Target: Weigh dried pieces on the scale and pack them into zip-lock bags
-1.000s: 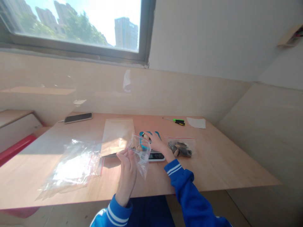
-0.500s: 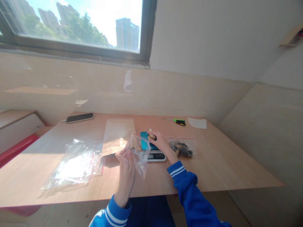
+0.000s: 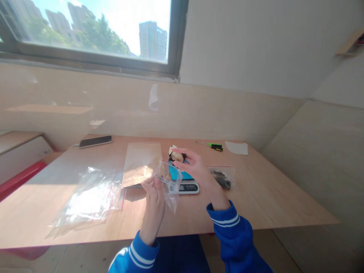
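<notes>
At the center of the frame, a person's left hand [image 3: 153, 199] pinches a small clear bag [image 3: 172, 195] while the right hand [image 3: 197, 168] holds pale, dark-edged pieces [image 3: 176, 156] in its fingers above a blue-topped scale [image 3: 189, 188]. A filled clear bag [image 3: 227, 181] lies right of center on the wooden desk [image 3: 273, 201]. Flat clear bags [image 3: 88, 201] glare at lower left, beside a brown paper bag [image 3: 142, 161]; a phone [image 3: 96, 141] rests farther up, below a window [image 3: 93, 34] at upper left.
</notes>
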### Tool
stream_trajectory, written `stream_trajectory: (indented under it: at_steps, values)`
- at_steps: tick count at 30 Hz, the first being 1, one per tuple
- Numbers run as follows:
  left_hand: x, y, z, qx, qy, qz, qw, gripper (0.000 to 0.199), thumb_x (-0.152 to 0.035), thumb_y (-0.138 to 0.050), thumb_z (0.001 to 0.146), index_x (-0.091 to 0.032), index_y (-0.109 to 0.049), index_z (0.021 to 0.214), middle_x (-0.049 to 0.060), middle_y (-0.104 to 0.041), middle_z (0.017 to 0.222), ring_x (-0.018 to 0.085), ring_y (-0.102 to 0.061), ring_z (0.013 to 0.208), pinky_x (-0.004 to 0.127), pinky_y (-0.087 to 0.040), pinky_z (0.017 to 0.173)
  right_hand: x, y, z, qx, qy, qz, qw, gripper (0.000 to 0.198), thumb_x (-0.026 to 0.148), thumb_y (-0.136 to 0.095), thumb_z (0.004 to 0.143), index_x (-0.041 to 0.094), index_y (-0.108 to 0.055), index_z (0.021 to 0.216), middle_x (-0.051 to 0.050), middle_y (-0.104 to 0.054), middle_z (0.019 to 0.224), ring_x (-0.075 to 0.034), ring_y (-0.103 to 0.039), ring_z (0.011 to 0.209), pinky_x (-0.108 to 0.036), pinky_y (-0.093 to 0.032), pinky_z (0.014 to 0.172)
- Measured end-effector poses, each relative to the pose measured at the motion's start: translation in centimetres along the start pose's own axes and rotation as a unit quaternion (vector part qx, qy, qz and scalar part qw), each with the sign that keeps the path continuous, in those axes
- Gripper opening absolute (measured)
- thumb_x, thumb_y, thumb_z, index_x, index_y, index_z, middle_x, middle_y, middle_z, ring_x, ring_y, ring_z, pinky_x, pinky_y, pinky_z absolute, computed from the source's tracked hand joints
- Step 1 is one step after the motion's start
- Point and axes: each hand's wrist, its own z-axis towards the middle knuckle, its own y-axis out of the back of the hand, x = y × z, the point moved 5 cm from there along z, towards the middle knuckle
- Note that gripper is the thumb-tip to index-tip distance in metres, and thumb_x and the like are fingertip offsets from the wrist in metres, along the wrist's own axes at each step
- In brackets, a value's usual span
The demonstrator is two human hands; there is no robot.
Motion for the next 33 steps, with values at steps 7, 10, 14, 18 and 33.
stream_trajectory:
  at_steps: [7,10,14,18,33]
  values:
    - [0.1,0.6,-0.2,-0.034,0.024,-0.032,0.999,0.033,-0.045,-0.039,0.093,-0.016,-0.037,0.109,0.020,-0.060,0.113,0.030,-0.063,0.103,0.051,-0.052,0.087,2.3,-0.9,-1.6,0.021,0.010,-0.067,0.998,0.028,0.041,-0.055,0.089,0.030,-0.066,0.112,-0.003,-0.059,0.130,-0.020,-0.050,0.127,-0.040,-0.044,0.106]
    - [-0.2,0.9,-0.4,-0.046,0.016,-0.042,0.998,0.033,-0.043,-0.038,0.094,-0.016,-0.036,0.112,0.022,-0.057,0.120,0.029,-0.062,0.108,0.048,-0.052,0.088,1.6,-0.2,-3.1,-0.040,-0.009,-0.094,0.995,0.030,0.043,-0.053,0.089,0.030,-0.063,0.115,-0.004,-0.059,0.129,-0.020,-0.050,0.126,-0.040,-0.043,0.106]
    - [-1.1,1.3,-1.0,-0.078,0.009,-0.038,0.996,0.038,-0.043,-0.039,0.093,-0.015,-0.037,0.119,0.023,-0.049,0.133,0.029,-0.057,0.116,0.046,-0.053,0.089,-0.8,-0.7,-6.6,-0.071,-0.107,-0.084,0.988,0.047,0.049,-0.057,0.086,0.031,-0.049,0.129,-0.007,-0.047,0.141,-0.024,-0.052,0.124,-0.045,-0.046,0.102]
    - [-2.1,1.1,-1.8,-0.075,-0.006,-0.056,0.996,0.047,-0.046,-0.035,0.095,-0.016,-0.035,0.131,0.022,-0.043,0.142,0.028,-0.054,0.122,0.046,-0.053,0.091,-2.8,-3.0,-9.6,-0.051,-0.154,-0.011,0.987,0.070,0.046,-0.066,0.081,0.031,-0.031,0.139,-0.011,-0.044,0.144,-0.025,-0.049,0.128,-0.048,-0.044,0.105]
    - [-4.1,1.1,-4.4,0.047,-0.085,-0.038,0.995,0.037,-0.046,-0.037,0.095,-0.027,-0.053,0.123,0.005,-0.032,0.153,0.025,-0.025,0.143,0.046,-0.023,0.117,-0.4,-2.8,-11.9,-0.200,-0.052,-0.033,0.978,0.042,0.045,-0.044,0.095,0.025,-0.050,0.132,-0.007,-0.055,0.137,-0.023,-0.051,0.128,-0.040,-0.042,0.107]
